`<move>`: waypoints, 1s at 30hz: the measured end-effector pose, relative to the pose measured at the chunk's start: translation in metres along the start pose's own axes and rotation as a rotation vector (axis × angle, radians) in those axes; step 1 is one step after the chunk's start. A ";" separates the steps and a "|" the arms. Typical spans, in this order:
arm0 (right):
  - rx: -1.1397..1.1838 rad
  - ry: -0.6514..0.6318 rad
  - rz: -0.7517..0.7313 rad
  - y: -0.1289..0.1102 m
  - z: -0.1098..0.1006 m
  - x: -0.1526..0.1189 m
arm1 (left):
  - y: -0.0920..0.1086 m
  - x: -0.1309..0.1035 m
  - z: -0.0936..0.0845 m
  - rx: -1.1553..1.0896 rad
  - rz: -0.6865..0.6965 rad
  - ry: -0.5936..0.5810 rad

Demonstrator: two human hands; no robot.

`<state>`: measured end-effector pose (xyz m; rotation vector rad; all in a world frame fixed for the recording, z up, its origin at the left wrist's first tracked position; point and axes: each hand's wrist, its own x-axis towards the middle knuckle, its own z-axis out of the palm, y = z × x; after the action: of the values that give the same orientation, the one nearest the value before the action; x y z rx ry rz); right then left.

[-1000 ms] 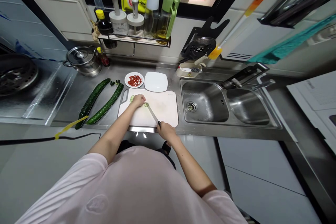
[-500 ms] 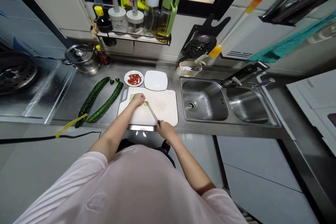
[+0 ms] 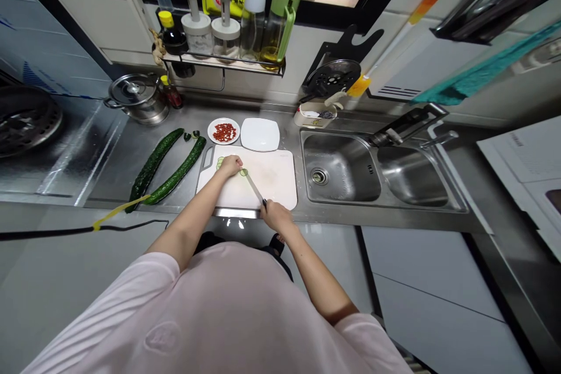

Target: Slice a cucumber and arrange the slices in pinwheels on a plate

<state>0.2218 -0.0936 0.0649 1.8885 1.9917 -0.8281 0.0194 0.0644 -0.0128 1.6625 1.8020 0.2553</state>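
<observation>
Shows a pale, green-rimmed slice (image 3: pixel 243 173) at the tip of the knife (image 3: pixel 254 188), left of the middle of the board (image 3: pixel 278 178). Leaves bare board right of the blade, out to the edge. Grips the knife's handle in the right hand (image 3: pixel 277 216), over the near edge, blade slanting away and left. Bunches the fingers of the left hand (image 3: pixel 231 166) narrowly beside the slice; cannot tell whether holding anything. Has more slices (image 3: pixel 220 162) just left, partly hidden. Beyond the far edge, sets a plate (image 3: pixel 260 135) close; rightward, past a strip of counter, the sink (image 3: pixel 346 178).
</observation>
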 end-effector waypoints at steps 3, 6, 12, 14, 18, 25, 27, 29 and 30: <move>-0.008 -0.005 0.007 0.002 0.001 -0.003 | 0.000 0.000 0.001 -0.003 -0.005 0.007; -0.012 -0.012 0.011 0.004 0.002 -0.007 | 0.000 -0.001 0.001 -0.004 -0.010 0.012; 0.008 -0.027 0.019 0.009 0.004 -0.016 | 0.001 -0.005 -0.001 -0.012 0.016 0.026; 0.005 -0.030 0.017 0.011 0.003 -0.019 | 0.001 -0.006 -0.001 -0.011 0.018 0.027; 0.000 -0.028 0.014 0.011 0.003 -0.022 | 0.001 -0.006 -0.001 -0.007 0.017 0.024; 0.013 -0.040 0.029 0.008 0.001 -0.018 | 0.001 -0.005 0.000 -0.001 0.006 0.021; 0.019 -0.042 0.030 0.009 0.001 -0.018 | 0.001 -0.005 0.001 0.003 0.015 0.033; 0.021 -0.041 0.028 0.010 0.001 -0.019 | 0.000 -0.007 0.004 0.005 0.031 0.048; 0.021 -0.041 0.028 0.011 0.001 -0.020 | 0.000 -0.009 0.005 0.007 0.045 0.059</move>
<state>0.2343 -0.1105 0.0726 1.8911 1.9350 -0.8763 0.0220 0.0549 -0.0136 1.7183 1.8120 0.3218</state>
